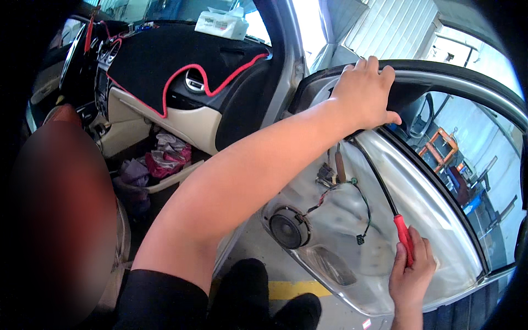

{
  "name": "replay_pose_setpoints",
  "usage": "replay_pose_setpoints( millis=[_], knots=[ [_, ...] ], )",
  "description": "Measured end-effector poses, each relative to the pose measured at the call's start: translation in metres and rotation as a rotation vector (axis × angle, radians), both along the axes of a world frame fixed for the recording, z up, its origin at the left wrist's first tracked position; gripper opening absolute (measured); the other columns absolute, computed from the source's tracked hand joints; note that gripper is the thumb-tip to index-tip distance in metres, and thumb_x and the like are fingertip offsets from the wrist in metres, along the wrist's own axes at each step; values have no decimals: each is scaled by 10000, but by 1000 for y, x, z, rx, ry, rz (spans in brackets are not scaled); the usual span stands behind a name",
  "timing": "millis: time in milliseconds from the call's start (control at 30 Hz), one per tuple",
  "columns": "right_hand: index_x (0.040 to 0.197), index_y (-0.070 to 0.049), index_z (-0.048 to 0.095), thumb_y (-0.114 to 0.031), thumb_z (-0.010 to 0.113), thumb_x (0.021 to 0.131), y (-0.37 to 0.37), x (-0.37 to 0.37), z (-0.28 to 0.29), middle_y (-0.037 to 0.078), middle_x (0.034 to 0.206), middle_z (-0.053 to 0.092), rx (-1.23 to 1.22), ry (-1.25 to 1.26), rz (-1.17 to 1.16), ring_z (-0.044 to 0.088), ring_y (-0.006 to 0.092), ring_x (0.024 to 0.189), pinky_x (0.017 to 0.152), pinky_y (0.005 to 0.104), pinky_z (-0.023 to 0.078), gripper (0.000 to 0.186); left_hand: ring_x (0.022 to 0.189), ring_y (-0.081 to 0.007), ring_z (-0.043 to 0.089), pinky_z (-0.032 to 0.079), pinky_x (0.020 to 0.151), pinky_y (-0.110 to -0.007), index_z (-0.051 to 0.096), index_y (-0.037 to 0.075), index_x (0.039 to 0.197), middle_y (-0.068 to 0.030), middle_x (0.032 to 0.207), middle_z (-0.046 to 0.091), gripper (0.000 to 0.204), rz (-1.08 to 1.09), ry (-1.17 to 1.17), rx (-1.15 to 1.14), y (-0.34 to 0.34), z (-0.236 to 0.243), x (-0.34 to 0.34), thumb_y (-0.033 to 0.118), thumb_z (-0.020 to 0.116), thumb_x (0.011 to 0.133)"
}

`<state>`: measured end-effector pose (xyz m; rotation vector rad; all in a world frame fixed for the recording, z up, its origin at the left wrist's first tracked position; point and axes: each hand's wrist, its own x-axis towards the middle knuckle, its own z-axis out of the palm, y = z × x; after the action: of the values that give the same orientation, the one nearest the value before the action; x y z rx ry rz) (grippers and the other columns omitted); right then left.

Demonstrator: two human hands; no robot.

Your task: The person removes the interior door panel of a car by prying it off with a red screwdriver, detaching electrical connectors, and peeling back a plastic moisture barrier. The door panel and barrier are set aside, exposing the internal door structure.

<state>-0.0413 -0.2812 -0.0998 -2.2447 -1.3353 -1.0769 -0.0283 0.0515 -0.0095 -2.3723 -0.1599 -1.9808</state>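
My left hand [366,93] grips the upper front corner of the car door's window frame [427,68], fingers curled over it and thumb out to the side, my forearm crossing the view. Lower right, my right hand [412,270] is closed on the red handle of a long tool [401,231]. Its black shaft runs up the bare metal inner door panel [434,220] to just below my left hand; the exact tip is hard to make out. On the panel are a round speaker [286,227], loose wiring and a hanging dark connector [360,239].
The car's dashboard [143,66] with a red-edged mat and white tissue pack [220,25] is at upper left, crumpled cloths [168,154] below it. A blurred reddish area fills the left. My dark-clad legs stand by a yellow floor line [286,289]. An orange metal frame [440,144] shows through the window.
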Motion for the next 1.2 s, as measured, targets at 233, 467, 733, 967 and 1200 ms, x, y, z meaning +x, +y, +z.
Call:
replay_pose_setpoints(
  millis=[233, 467, 733, 967, 1200],
  knots=[
    [1298, 35, 641, -24, 698, 847, 16, -1, 14, 209, 830, 620, -219, 27, -120, 617, 401, 647, 593, 468, 492, 458, 1099, -309, 637, 518, 977, -397, 682, 60, 1130, -128, 1103, 633, 686, -594, -38, -21, 46, 7, 26, 575, 875, 721],
    [1315, 66, 622, 8, 656, 837, 17, -2, 20, 209, 796, 616, -248, -29, -103, 608, 415, 637, 596, 478, 485, 483, 1030, -314, 638, 525, 901, -405, 701, 42, 1002, -135, 1029, 669, 634, -824, -255, -21, 46, 4, 53, 512, 936, 647],
    [1345, 81, 596, -17, 666, 827, 17, 11, 52, 172, 728, 596, -412, -71, -111, 564, 332, 574, 529, 428, 405, 532, 1187, -299, 598, 472, 1047, -424, 718, 74, 1039, -112, 1109, 675, 615, -785, -188, -98, 51, -3, 52, 554, 888, 695],
    [1377, 82, 565, -29, 673, 839, 11, 17, 65, 168, 746, 608, -474, -128, -52, 574, 329, 585, 533, 432, 418, 559, 1059, -328, 626, 507, 941, -417, 698, 48, 1021, -126, 1035, 676, 625, -779, -328, -29, 50, -5, 51, 503, 926, 658],
    [1397, 71, 543, -24, 671, 852, 7, 23, 66, 163, 792, 633, -486, -175, -1, 587, 322, 622, 567, 428, 428, 568, 1060, -302, 610, 497, 946, -395, 688, 46, 1030, -108, 1039, 657, 602, -826, -210, -40, 53, -1, 45, 478, 924, 682]
  ],
)
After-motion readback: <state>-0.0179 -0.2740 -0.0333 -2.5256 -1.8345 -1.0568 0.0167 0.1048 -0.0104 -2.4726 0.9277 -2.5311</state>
